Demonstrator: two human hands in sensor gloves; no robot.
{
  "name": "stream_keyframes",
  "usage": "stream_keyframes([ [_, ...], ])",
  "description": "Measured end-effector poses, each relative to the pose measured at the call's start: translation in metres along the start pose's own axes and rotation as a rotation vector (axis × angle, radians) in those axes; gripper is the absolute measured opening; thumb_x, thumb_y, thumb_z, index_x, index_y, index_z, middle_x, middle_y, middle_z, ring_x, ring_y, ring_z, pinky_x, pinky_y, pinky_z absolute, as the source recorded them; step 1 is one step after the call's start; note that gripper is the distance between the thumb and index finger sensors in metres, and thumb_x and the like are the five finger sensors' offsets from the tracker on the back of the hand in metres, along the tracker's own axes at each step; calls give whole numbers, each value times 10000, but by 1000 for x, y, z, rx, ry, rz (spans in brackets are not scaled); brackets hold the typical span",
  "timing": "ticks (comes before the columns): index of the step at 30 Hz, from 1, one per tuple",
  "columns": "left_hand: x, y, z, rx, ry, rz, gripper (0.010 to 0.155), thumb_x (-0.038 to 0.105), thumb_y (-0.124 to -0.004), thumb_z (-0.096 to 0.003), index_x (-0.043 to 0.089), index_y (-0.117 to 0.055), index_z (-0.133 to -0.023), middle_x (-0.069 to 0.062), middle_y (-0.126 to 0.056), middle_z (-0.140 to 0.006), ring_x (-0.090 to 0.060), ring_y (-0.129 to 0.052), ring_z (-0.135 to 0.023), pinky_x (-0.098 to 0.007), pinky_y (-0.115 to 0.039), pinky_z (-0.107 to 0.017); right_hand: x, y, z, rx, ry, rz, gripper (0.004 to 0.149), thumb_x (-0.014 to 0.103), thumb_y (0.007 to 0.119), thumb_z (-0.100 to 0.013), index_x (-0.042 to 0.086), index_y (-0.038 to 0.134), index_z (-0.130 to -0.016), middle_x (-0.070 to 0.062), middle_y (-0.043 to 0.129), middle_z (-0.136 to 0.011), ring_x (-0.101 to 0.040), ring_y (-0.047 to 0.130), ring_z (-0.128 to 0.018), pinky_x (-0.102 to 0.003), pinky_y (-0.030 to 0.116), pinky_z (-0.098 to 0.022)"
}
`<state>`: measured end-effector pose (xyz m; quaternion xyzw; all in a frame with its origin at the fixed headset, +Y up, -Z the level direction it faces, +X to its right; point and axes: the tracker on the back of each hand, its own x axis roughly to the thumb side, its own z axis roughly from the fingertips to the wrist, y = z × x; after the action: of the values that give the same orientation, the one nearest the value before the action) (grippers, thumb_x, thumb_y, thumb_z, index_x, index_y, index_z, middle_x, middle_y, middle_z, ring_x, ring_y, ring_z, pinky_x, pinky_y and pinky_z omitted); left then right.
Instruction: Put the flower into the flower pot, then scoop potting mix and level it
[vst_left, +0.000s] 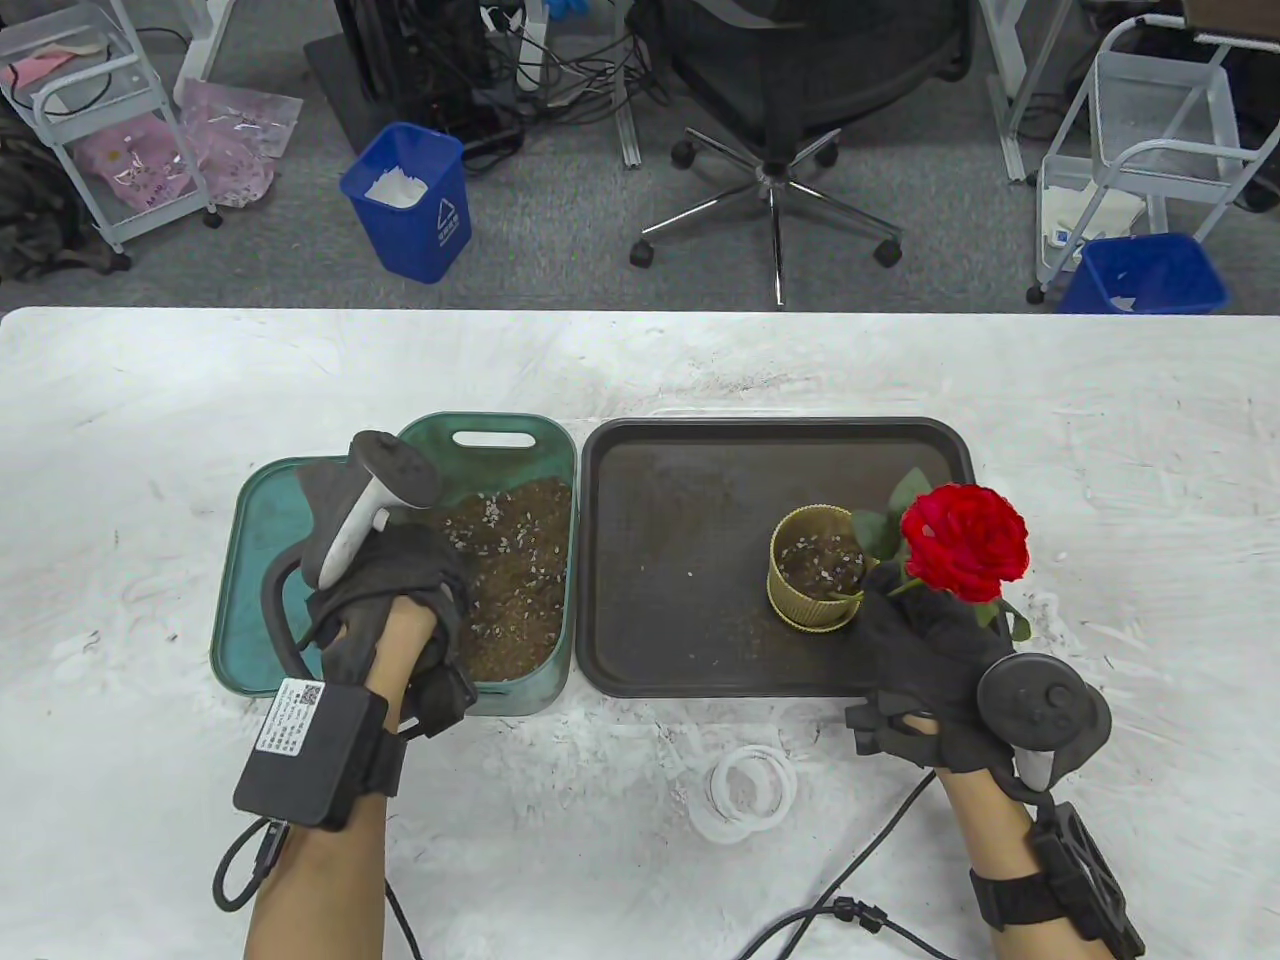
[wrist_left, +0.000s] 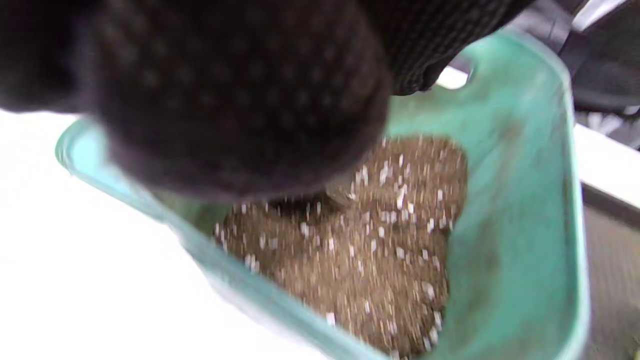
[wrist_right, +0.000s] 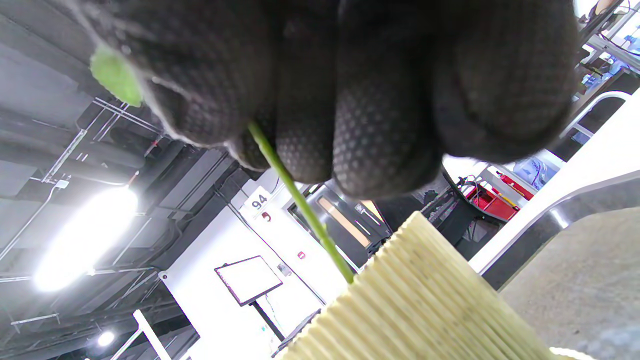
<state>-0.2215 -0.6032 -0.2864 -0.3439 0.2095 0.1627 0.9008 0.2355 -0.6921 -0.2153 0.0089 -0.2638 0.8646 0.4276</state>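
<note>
A red rose (vst_left: 965, 542) stands tilted over the right rim of the ribbed yellow pot (vst_left: 812, 603), which sits on a dark tray (vst_left: 680, 500). My right hand (vst_left: 900, 610) pinches the green stem (wrist_right: 300, 200) just above the pot (wrist_right: 425, 300), and the stem's lower end goes in behind the rim. Some potting mix lies inside the pot. My left hand (vst_left: 415, 585) is curled over the near left of the green tub (vst_left: 500, 440), low above the brown potting mix (vst_left: 520, 580). Its glove (wrist_left: 235, 100) hides the fingertips and anything they might hold.
The tub's green lid (vst_left: 262, 520) lies against its left side. A white ring (vst_left: 750, 785) and a black cable (vst_left: 860, 870) lie on the table in front of the tray. A swivel chair and blue bins stand beyond the far edge.
</note>
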Motion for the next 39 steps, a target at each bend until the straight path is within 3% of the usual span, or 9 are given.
stream_keyframes([
  [5, 3, -8, -18, -61, 57, -86, 532, 417, -782, -424, 21, -884, -764, -36, -1057, -397, -100, -1042, 51, -299, -943, -37, 0, 0, 0, 0, 0, 0, 370, 313, 873, -349, 184, 916, -693, -129, 1017, -626, -337, 1050, -384, -497, 933, -265],
  [11, 6, -11, -29, -135, 27, -59, 529, 411, -776, -418, 23, -897, -756, -30, -1060, -375, -94, -1023, 75, -299, -935, -25, 1, 0, 0, -1, 0, -2, 370, 313, 873, -350, 184, 915, -694, -129, 1017, -626, -338, 1050, -384, -497, 933, -264],
  [21, -12, -18, -51, -286, -48, 278, 543, 402, -737, -437, -23, -864, -749, -20, -1049, -381, -49, -1020, 91, -254, -932, 12, 1, 0, 0, -3, 0, -1, 369, 314, 872, -351, 184, 915, -693, -129, 1017, -626, -336, 1050, -383, -498, 933, -265],
  [39, 20, -31, -70, -241, -58, 412, 553, 406, -685, -444, -8, -790, -795, -18, -1013, -471, -62, -1057, -9, -258, -948, -65, 1, 0, -1, -1, 5, -10, 371, 314, 872, -349, 185, 915, -694, -128, 1016, -628, -336, 1050, -386, -498, 933, -265],
])
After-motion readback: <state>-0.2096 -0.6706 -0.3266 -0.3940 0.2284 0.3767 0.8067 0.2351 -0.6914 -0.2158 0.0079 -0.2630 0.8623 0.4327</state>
